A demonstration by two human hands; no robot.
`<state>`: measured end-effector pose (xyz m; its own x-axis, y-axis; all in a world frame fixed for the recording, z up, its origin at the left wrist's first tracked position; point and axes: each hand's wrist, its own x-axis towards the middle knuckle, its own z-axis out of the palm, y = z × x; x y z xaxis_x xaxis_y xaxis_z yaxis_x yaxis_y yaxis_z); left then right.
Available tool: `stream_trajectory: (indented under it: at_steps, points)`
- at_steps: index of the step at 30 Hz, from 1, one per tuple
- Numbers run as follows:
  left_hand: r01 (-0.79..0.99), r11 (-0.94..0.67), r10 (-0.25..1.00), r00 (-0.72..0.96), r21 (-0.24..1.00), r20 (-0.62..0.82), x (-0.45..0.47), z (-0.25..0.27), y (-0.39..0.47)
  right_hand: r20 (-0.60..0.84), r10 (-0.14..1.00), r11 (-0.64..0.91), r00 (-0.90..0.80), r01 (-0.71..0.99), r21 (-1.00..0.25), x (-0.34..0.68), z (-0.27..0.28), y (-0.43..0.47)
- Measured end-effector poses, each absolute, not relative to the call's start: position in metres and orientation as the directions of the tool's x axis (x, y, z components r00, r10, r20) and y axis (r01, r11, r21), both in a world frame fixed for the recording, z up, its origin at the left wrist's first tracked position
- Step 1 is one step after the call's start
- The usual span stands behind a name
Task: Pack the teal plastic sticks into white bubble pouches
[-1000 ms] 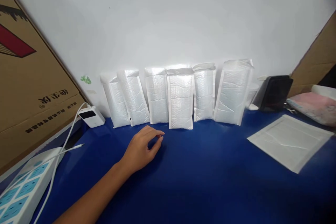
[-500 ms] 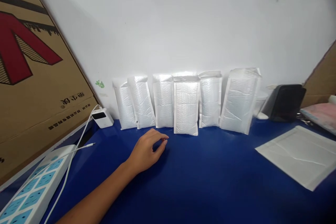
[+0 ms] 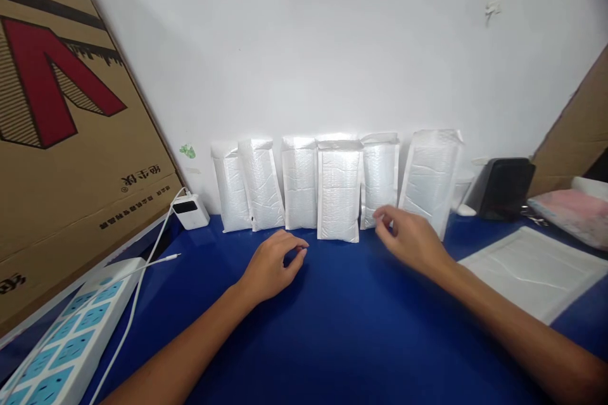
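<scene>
My left hand (image 3: pixel 273 266) rests on the blue tabletop, its fingers loosely curved and the thumb slightly apart from the index finger, holding nothing. Just behind it stands a padded mailer (image 3: pixel 299 183), and to its right another padded mailer (image 3: pixel 339 193) stands a little further forward. My right hand (image 3: pixel 411 237) hovers over the table with curved fingers and nothing visible in them. It is in front of a padded mailer (image 3: pixel 380 177), whose lower corner its fingertips overlap; whether they touch I cannot tell. The hand also partly covers a larger padded mailer (image 3: pixel 431 171).
Two more padded mailers, one (image 3: pixel 232 190) behind the other (image 3: pixel 261 186), lean at the left. A flat mailer (image 3: pixel 532 272) lies at right, near a black object (image 3: pixel 504 188). At left are a white charger (image 3: pixel 190 212), its cable, a power strip (image 3: pixel 80 323) and a cardboard box (image 3: pixel 95 158).
My right hand has come in from the right, to the front of the mailers. My left hand has stayed in place. The view has shifted slightly.
</scene>
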<state>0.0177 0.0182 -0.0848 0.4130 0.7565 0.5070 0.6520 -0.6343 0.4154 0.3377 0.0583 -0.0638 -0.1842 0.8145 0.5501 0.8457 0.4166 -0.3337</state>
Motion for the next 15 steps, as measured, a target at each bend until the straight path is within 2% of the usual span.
stream_trajectory:
  at_steps: [1, 4, 10, 15]
  points:
    - [0.657, -0.633, 0.758, 0.416, 0.41, 0.503, 0.017, -0.084, 0.018, 0.526, 0.818, 0.427, -0.231, 0.857, -0.287, 0.336, -0.082, 0.061]
    - [0.675, -0.627, 0.761, 0.421, 0.389, 0.494, 0.016, -0.083, 0.018, 0.481, 0.843, 0.414, -0.243, 0.863, -0.289, 0.331, -0.108, 0.06]
    - [0.683, -0.619, 0.771, 0.438, 0.387, 0.462, 0.015, -0.086, 0.019, 0.429, 0.846, 0.444, -0.317, 0.863, -0.239, 0.328, -0.103, 0.052]
    - [0.683, -0.618, 0.775, 0.448, 0.389, 0.445, 0.018, -0.087, 0.018, 0.336, 0.857, 0.423, -0.391, 0.906, -0.025, 0.333, -0.091, 0.054]
